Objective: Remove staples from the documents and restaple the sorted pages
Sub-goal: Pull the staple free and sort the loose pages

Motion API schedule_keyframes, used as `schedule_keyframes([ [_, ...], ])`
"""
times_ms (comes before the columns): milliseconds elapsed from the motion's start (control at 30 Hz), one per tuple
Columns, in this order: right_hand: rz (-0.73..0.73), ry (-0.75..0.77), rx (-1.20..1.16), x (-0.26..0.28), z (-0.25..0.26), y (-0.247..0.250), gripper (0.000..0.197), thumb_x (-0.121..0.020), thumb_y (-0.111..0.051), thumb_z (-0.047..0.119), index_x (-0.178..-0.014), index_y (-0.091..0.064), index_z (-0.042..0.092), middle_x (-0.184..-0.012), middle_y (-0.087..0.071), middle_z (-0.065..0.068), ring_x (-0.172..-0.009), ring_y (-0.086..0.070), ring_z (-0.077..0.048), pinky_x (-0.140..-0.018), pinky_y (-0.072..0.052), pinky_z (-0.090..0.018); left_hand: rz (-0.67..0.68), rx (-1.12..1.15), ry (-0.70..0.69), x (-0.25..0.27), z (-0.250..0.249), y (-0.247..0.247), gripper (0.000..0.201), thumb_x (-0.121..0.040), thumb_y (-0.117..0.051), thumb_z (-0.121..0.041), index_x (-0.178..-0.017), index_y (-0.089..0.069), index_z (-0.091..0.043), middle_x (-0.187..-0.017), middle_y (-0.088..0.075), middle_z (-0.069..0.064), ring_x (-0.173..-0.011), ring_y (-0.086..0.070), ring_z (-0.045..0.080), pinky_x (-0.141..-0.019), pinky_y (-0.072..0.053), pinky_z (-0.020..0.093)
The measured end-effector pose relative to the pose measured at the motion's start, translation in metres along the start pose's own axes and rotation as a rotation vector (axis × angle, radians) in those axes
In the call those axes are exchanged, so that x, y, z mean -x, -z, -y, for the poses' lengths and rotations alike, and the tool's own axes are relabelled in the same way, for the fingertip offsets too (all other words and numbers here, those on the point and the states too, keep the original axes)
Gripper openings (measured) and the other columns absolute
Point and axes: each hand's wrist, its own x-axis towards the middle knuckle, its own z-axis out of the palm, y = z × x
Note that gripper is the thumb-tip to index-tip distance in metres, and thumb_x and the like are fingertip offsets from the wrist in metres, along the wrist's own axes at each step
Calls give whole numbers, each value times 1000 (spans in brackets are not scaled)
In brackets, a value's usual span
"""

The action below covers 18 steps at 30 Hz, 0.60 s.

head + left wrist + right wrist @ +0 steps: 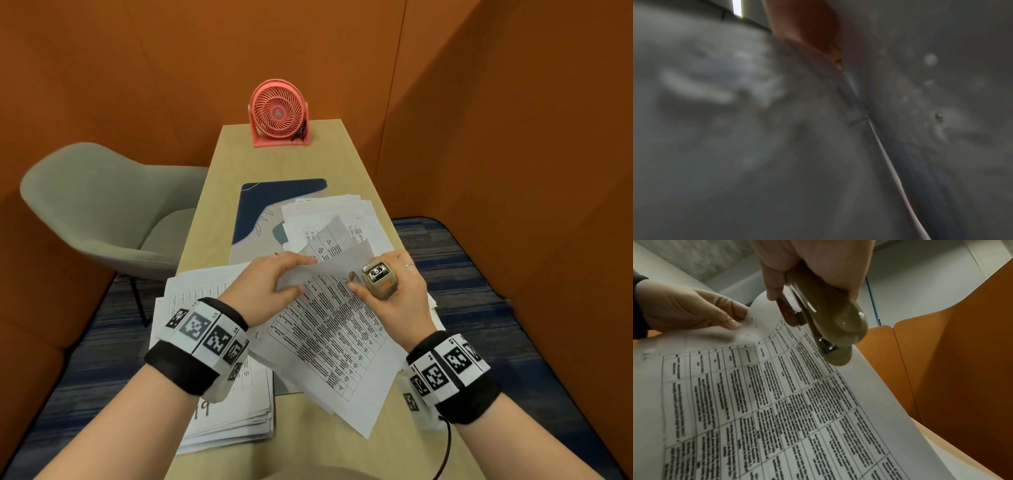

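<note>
A set of printed table pages [329,329] lies tilted across the table's middle. My left hand [274,284] pinches its upper corner and peels the top sheet [339,253] up and back. My right hand [394,284] grips a beige stapler [378,279] upright just right of that corner. In the right wrist view the stapler [828,318] hangs nose-down over the pages [777,402], and the left hand [690,309] holds the lifted corner. The left wrist view is blurred grey paper [735,129] with one fingertip [807,27] at the top.
A thick pile of papers [233,411] sits at the near left, another loose pile [329,216] farther right over a blue mat [260,205]. A pink fan [279,114] stands at the table's far end. A grey chair [102,212] is on the left.
</note>
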Motion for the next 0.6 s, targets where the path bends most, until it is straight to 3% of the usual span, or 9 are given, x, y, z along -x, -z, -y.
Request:
schedule_keyframes([
  [133, 94, -8, -33, -6, 2, 5, 29, -70, -80, 22, -83, -55, 25, -89, -50, 4, -77, -52, -1, -66, -45, -9, -88, 39, 22, -1, 0, 2, 41, -82, -68, -21, -122, -59, -25, -123, -60, -7, -116, -51, 7, -103, -37, 27],
  [200, 171, -17, -63, -10, 2, 10, 33, -70, -80, 22, -83, -52, 32, -89, -50, 6, -79, -53, 2, -66, -45, -10, -97, 58, 27, -1, 0, 4, 41, -80, -71, -24, -120, -60, -26, -122, -60, -8, -115, -51, 7, -102, -38, 27],
  [333, 301, -14, -45, -21, 6, 13, 34, -68, -82, 24, -82, -52, 34, -87, -53, 4, -76, -53, 2, -66, -43, -11, -76, 67, -16, 2, -4, 5, 40, -76, -75, -23, -114, -63, -29, -113, -62, -13, -110, -54, 5, -99, -40, 26],
  [467, 258, -183, -155, -32, 16, 26, 31, -67, -76, 35, -85, -52, 28, -91, -60, -5, -74, -64, -17, -60, -55, -29, -73, 20, 7, 5, 4, 10, 50, -73, -78, -20, -118, -59, -30, -120, -59, -12, -114, -51, 4, -100, -35, 21],
  [533, 212, -238, -188, -37, 15, 37, 25, -72, -75, 26, -86, -55, 24, -86, -64, -4, -71, -67, -20, -58, -57, -36, -105, -1, 54, 7, 10, 17, 54, -72, -78, -19, -122, -57, -27, -124, -57, -12, -117, -48, 3, -100, -32, 18],
  [600, 197, -226, -159, -41, 12, 44, 23, -73, -77, 20, -84, -56, 23, -79, -65, -2, -66, -66, -15, -56, -54, -34, -121, -14, 75, 9, 12, 21, 56, -72, -78, -21, -123, -56, -24, -124, -55, -12, -116, -45, 0, -99, -30, 16],
])
